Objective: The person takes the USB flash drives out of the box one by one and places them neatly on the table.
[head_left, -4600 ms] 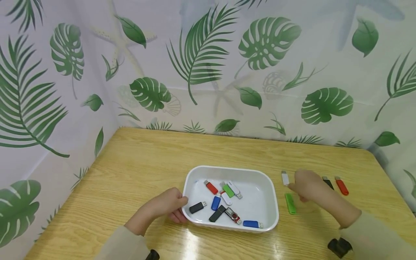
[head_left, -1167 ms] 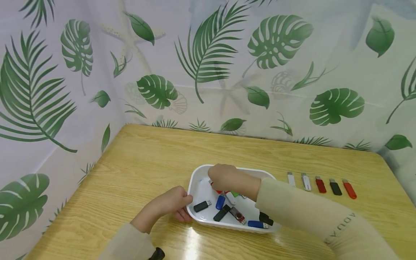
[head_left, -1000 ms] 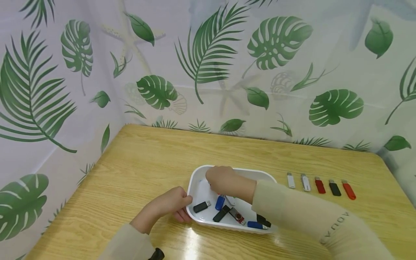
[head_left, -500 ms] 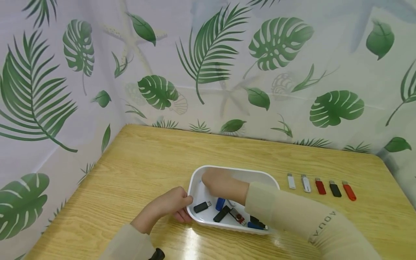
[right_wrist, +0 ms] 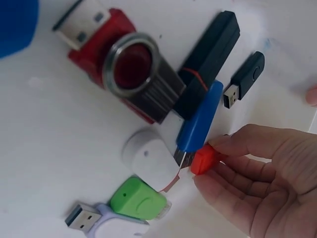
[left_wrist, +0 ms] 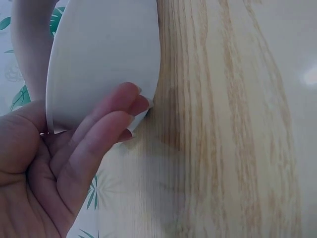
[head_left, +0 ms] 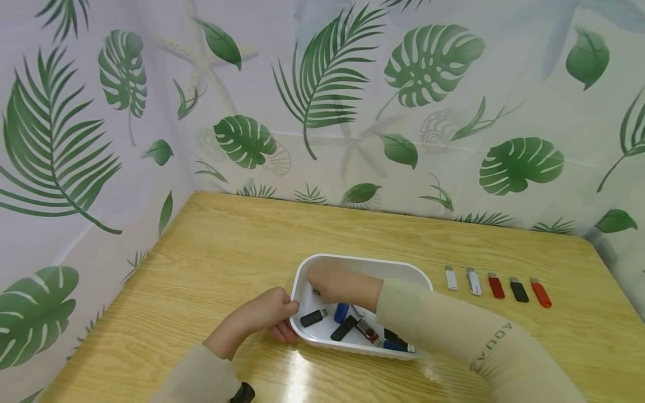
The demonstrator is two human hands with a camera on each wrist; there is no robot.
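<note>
My left hand (head_left: 264, 313) grips the left end of a white tray (head_left: 393, 270), thumb over the rim and fingers beneath. Inside the tray, my right hand (head_left: 335, 280) pinches a red USB stick (right_wrist: 204, 158) between thumb and fingertips, as the right wrist view shows. Around it lie a blue USB stick (right_wrist: 202, 116), a white one (right_wrist: 151, 157) and a green one (right_wrist: 139, 198). Toward the tray's front are a black USB stick (head_left: 313, 318), another black one (head_left: 344, 328), a red and silver swivel stick (head_left: 368, 332) and a second blue one (head_left: 398, 346).
Right of the tray, several USB sticks stand in a row on the wooden table (head_left: 242, 235): two white ones, a dark red one (head_left: 496, 286), a black one (head_left: 519, 290) and a red one (head_left: 541, 293). A leaf-patterned cloth (head_left: 322, 168) hangs behind the table.
From beside the row on the table, my right hand has come into the tray, then shifted slightly left over the last second. The row looks more even. My left hand keeps its grip.
</note>
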